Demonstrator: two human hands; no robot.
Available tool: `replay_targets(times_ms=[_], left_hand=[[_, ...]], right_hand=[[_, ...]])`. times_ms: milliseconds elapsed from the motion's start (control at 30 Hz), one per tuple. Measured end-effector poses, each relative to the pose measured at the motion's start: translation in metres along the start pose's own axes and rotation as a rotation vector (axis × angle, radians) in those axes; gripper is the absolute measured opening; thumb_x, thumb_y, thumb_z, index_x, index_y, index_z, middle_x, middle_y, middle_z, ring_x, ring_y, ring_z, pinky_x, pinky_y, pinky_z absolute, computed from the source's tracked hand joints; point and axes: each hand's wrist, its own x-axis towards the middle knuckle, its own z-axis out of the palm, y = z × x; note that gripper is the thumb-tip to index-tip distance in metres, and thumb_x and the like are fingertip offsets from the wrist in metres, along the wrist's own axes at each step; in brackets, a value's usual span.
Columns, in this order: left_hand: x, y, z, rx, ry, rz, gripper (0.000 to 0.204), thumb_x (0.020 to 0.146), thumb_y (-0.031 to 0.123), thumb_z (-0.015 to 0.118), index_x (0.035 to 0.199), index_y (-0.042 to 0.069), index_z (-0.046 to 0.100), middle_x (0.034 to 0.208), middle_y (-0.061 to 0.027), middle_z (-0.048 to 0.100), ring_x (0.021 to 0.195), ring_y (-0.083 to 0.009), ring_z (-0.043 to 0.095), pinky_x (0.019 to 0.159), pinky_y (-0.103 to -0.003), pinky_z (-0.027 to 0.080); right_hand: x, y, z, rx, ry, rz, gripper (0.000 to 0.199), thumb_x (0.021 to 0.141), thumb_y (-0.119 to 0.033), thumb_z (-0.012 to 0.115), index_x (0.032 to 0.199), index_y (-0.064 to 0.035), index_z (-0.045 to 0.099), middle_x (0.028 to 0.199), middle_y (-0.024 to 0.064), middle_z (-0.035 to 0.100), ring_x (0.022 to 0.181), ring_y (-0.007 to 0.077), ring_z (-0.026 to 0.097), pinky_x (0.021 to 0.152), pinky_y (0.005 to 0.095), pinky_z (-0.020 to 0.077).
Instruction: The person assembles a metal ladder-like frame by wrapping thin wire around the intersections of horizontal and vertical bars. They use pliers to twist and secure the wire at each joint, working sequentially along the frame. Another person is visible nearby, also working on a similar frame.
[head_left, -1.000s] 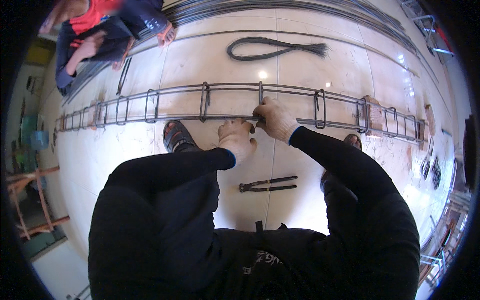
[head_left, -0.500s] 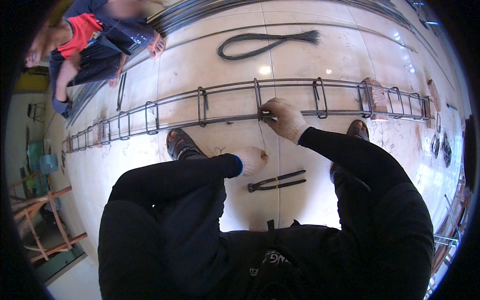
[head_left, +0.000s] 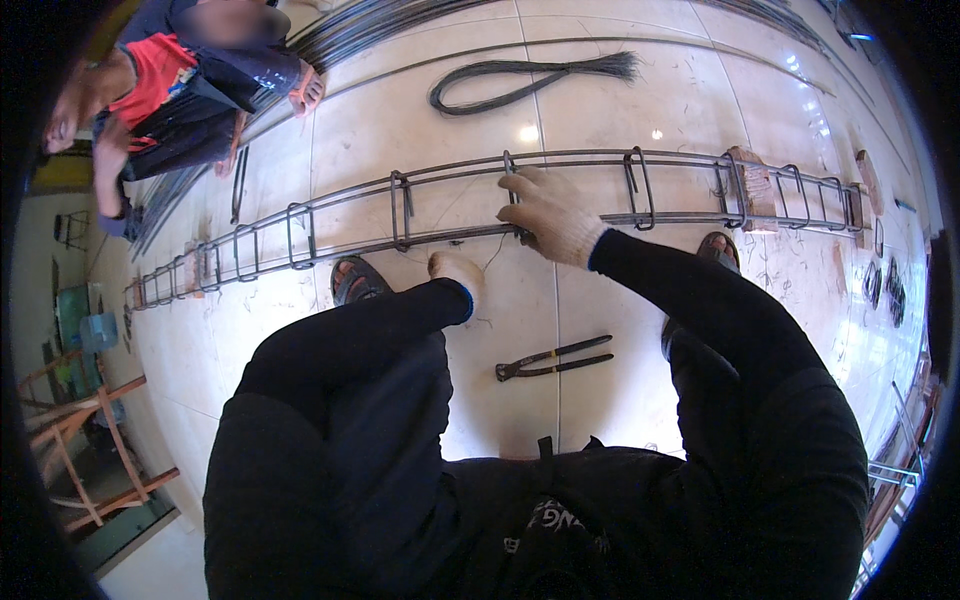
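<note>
A long rebar cage (head_left: 450, 237), made of thin bars with square stirrups, lies across the floor before me. My right hand (head_left: 548, 218), in a cream knitted glove, rests at one stirrup (head_left: 508, 165), with fingers apart around the bars. Nearer to me and to the left, my left hand (head_left: 458, 280) is gloved too and closed. A thin tie wire (head_left: 497, 255) runs between it and the cage's lower bar; the fingertips are mostly hidden. Black-handled end-cutting nippers (head_left: 555, 358) lie on the tiles between my legs.
Beyond the cage lies a looped bundle of tie wire (head_left: 535, 83). Wooden blocks (head_left: 755, 192) prop the cage. At the far left a person in a red shirt (head_left: 155, 75) sits beside long loose bars (head_left: 370, 35). My sandaled feet (head_left: 355, 280) flank the work.
My left hand has moved left and away from me, toward the cage. The right hand's fingers have spread and shifted slightly left along the stirrup. The nippers stay put.
</note>
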Motion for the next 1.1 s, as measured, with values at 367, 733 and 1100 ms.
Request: replay_targets(times_ms=[367, 733, 1100], left_hand=[[0.004, -0.011, -0.011, 0.019, -0.038, 0.12, 0.027, 0.094, 0.019, 0.065, 0.114, 0.014, 0.082, 0.115, -0.0071, 0.08, 0.101, -0.0288, 0.078, 0.065, -0.053, 0.056], [-0.012, -0.01, -0.02, -0.392, -0.002, 0.151, 0.041, 0.097, 0.037, 0.065, 0.117, 0.004, 0.079, 0.115, -0.0189, 0.078, 0.109, -0.0356, 0.075, 0.088, -0.047, 0.06], [-0.03, 0.016, -0.034, -1.044, 0.363, -0.103, 0.062, 0.096, 0.045, 0.067, 0.139, 0.0, 0.062, 0.118, -0.025, 0.073, 0.118, -0.0361, 0.069, 0.1, -0.045, 0.054]], right_hand=[[0.01, 0.024, 0.008, 0.035, -0.018, -0.223, 0.014, 0.076, -0.014, 0.082, 0.089, -0.0106, 0.078, 0.116, 0.0082, 0.069, 0.12, 0.0302, 0.061, 0.101, 0.0449, 0.053], [0.029, 0.018, -0.005, -0.182, -0.263, -0.292, 0.015, 0.072, -0.023, 0.083, 0.082, -0.015, 0.075, 0.091, 0.001, 0.067, 0.104, 0.0227, 0.063, 0.1, 0.0403, 0.0478], [0.036, 0.022, 0.006, -0.316, -0.304, -0.323, 0.017, 0.076, -0.031, 0.084, 0.084, -0.0168, 0.078, 0.091, 0.0007, 0.071, 0.104, 0.0213, 0.065, 0.101, 0.0395, 0.0459]])
